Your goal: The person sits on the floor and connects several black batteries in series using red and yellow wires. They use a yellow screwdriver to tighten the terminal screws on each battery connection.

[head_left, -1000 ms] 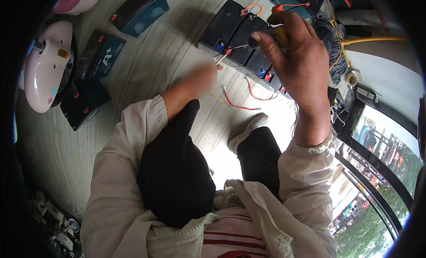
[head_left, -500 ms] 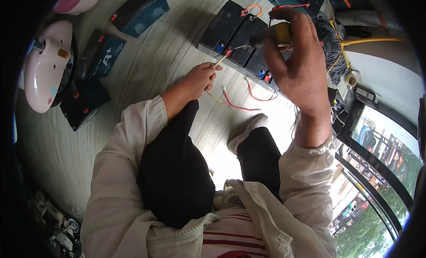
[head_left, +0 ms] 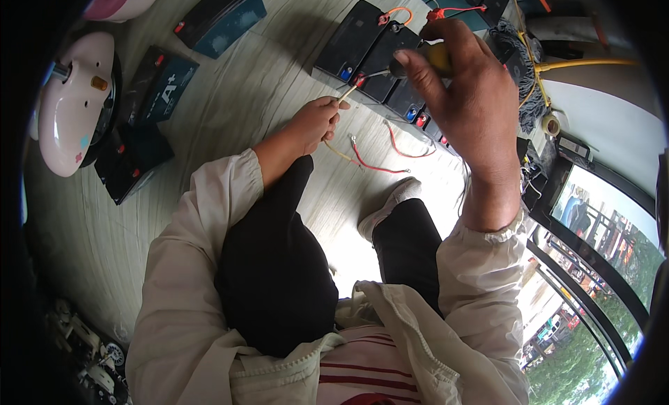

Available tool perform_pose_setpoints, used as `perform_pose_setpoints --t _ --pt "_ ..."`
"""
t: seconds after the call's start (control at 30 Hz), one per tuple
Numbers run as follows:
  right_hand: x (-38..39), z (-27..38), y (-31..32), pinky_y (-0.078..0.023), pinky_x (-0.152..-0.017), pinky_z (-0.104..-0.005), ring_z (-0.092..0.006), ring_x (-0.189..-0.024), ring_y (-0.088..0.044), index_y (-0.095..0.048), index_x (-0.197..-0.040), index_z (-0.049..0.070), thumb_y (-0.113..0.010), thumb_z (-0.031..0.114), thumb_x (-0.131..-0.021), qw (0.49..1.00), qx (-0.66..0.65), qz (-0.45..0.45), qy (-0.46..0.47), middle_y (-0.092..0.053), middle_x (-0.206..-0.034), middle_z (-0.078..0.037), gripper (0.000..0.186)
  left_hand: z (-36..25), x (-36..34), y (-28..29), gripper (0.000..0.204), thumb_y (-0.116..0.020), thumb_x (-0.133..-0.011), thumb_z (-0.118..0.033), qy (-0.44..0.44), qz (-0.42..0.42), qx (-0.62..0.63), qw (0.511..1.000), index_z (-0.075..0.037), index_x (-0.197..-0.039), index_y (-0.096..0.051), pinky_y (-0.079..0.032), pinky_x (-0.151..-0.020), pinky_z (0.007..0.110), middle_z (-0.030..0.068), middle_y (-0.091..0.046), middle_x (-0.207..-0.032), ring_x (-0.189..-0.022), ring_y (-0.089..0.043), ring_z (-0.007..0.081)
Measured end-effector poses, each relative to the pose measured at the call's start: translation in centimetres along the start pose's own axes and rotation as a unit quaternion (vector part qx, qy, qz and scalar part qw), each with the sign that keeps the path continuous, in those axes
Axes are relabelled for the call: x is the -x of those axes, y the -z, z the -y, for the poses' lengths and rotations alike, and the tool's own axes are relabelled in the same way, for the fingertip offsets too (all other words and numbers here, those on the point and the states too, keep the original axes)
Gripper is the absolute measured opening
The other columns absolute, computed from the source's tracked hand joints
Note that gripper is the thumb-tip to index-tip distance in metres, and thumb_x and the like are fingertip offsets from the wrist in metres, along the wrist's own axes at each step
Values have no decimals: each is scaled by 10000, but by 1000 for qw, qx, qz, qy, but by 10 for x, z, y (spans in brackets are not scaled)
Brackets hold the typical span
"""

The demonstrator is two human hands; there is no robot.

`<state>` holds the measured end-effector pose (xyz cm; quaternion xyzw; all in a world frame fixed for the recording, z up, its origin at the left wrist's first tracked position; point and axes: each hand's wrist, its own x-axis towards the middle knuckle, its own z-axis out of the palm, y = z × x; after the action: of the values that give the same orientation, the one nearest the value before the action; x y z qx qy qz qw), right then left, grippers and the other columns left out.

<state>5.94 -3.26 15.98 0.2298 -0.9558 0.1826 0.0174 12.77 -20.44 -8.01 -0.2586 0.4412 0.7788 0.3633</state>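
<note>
My left hand [head_left: 313, 126] is closed in a pinch on a pale wire [head_left: 346, 93], whose end meets the red terminal [head_left: 359, 79] of a black battery [head_left: 385, 62]. My right hand [head_left: 477, 109] curls its fingers round the yellow-and-black handle of a screwdriver [head_left: 439, 58]. The thumb lies forward over the dark part of the handle. From there the thin metal shaft runs left to the same red terminal; the tip itself is too small to make out. Beside that battery stands another black battery [head_left: 354, 35], and an orange wire [head_left: 401, 12] loops above the two.
Loose red wires [head_left: 380, 169] with ring ends lie on the floor before the batteries. To the left are several separate batteries [head_left: 219, 21] and a pale pink ride-on toy part [head_left: 77, 105]. A grey mop head [head_left: 529, 105] and a tape roll [head_left: 550, 124] sit at right.
My right hand has shifted slightly and rolled on the screwdriver handle, its thumb moving up and left. My left hand stays at the wire, nearly still.
</note>
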Motion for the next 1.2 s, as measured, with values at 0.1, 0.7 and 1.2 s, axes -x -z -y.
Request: perform_pose_setpoints --t 0.1,0.7,1.2 --pt "1 -2 -3 -589 -741 -351 -270 -870 -744 -567 -1260 87 -734 196 -928 999 -33 -3 -11 -696 -993 -122 387 2 1 2 277 -443 -1085 -248 -5 -11 8 1000 -40 -1174 -604 -360 -541 250 -32 -451 -755 -587 -365 59" --pt "-1 -6 -9 -550 -636 -434 -351 -775 -705 -598 -1132 131 -695 300 -930 999 30 -35 -19 -695 -975 -114 281 15 -10 18 283 -430 -1102 -248 -67 22 -84 994 -51 -1220 -595 -356 -588 231 -42 -446 -788 -631 -373 61" --pt "-2 -15 -16 -554 -659 -412 -355 -782 -706 -587 -1174 119 -715 268 -917 978 -195 -30 68 -691 -1004 -120 323 0 1 3 286 -420 -1104 -248 2 0 -3 1000 -53 -1222 -593 -351 -593 234 -40 -443 -789 -637 -370 61"
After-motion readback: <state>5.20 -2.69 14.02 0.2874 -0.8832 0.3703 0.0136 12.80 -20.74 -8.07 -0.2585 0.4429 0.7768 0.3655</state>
